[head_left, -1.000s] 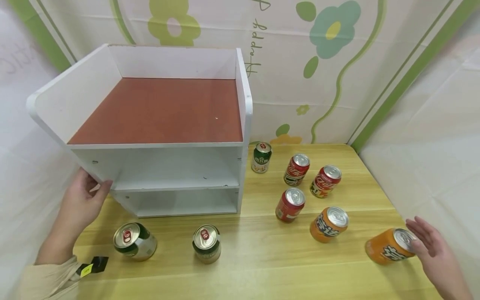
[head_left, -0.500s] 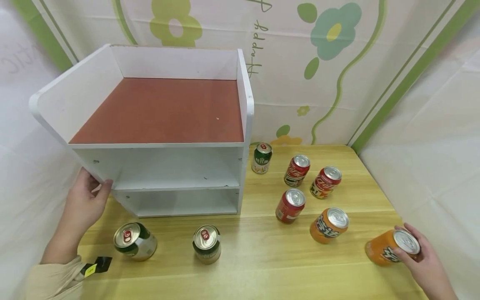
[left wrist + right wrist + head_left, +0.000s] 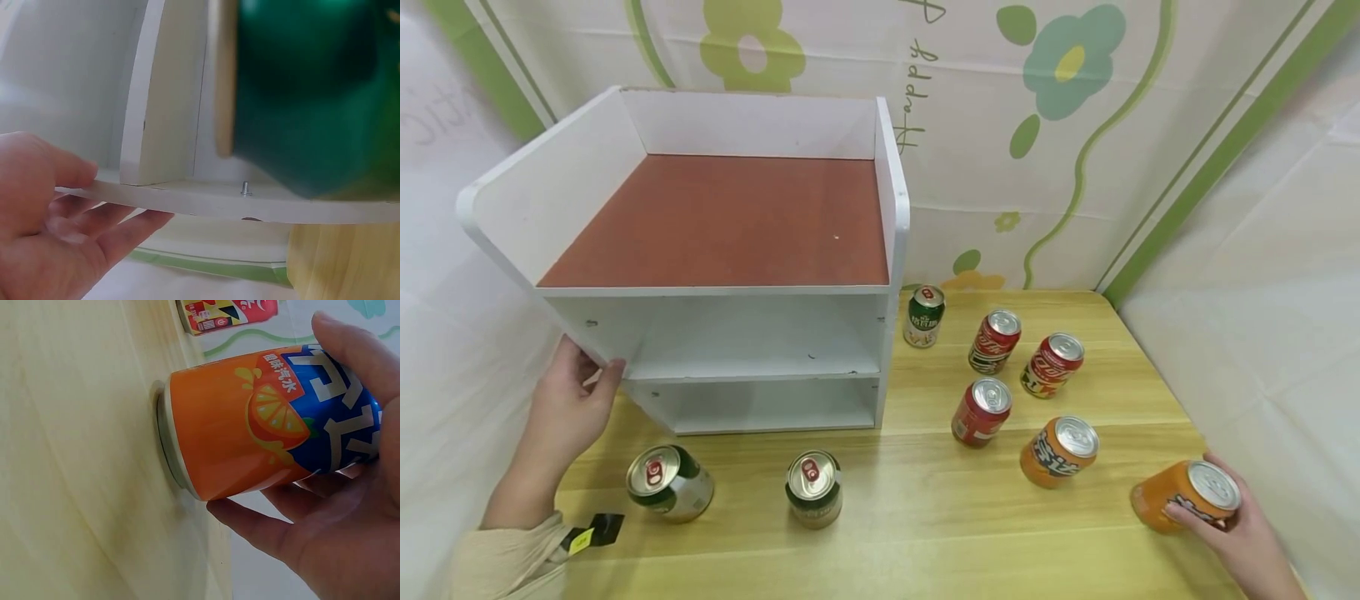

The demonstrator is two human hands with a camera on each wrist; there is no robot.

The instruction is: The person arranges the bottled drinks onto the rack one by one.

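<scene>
At the right side of the table, my right hand (image 3: 1243, 533) grips an orange soda can (image 3: 1180, 498), thumb on the near side and fingers behind. In the right wrist view the can (image 3: 231, 425) stands upright, its base right at the wood. My left hand (image 3: 572, 404) holds the left side panel of a white shelf unit (image 3: 752, 375) with a red-brown top board. The left wrist view has that thumb (image 3: 75, 172) inside the panel edge and the fingers outside. Close to that camera looms a green can (image 3: 312, 94). Both shelf compartments hold nothing.
Two green-and-gold cans, one at left (image 3: 670, 483) and one mid-front (image 3: 814, 490), stand before the unit. Right of it are a green can (image 3: 923, 317), three red cans (image 3: 981, 412) and another orange can (image 3: 1058, 452). Printed cloth (image 3: 985, 167) walls the wooden table (image 3: 925, 533).
My right hand has moved in from beside the orange can and closed around it. The left hand keeps its hold on the shelf unit; the other cans have not moved.
</scene>
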